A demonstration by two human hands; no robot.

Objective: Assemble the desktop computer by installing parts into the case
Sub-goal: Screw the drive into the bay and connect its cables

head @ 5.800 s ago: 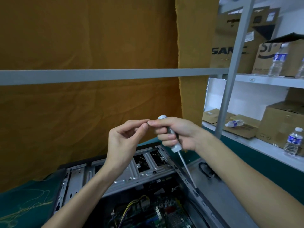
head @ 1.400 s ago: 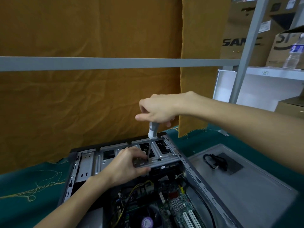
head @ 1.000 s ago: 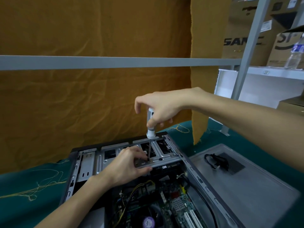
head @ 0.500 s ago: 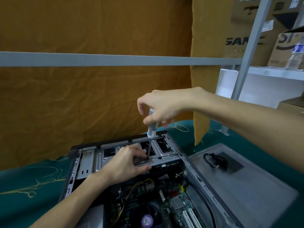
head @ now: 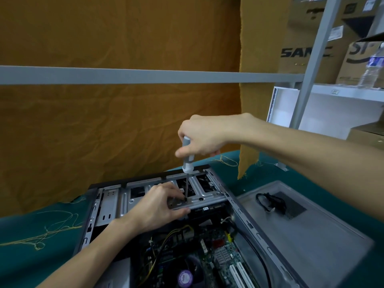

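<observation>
Right hand [head: 204,138] fingers curled around upright screwdriver [head: 188,157], tip on bracket [head: 205,199]. Left hand [head: 160,206] pinches bracket edge inside case [head: 249,225]. Green table [head: 31,267], orange cloth [head: 104,121] behind.

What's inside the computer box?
Inside the case you can see a green circuit board, yellow wires and a purple-labelled fan. The left hand and forearm hide some.

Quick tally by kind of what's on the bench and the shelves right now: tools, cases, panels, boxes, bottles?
Screwdriver: 1, held by the right hand
Computer case: 1, left hand on its bracket
Side panel: 1
Black cable: 1
Cardboard boxes: 3 in view
Water bottle: 1
Total: 8
</observation>
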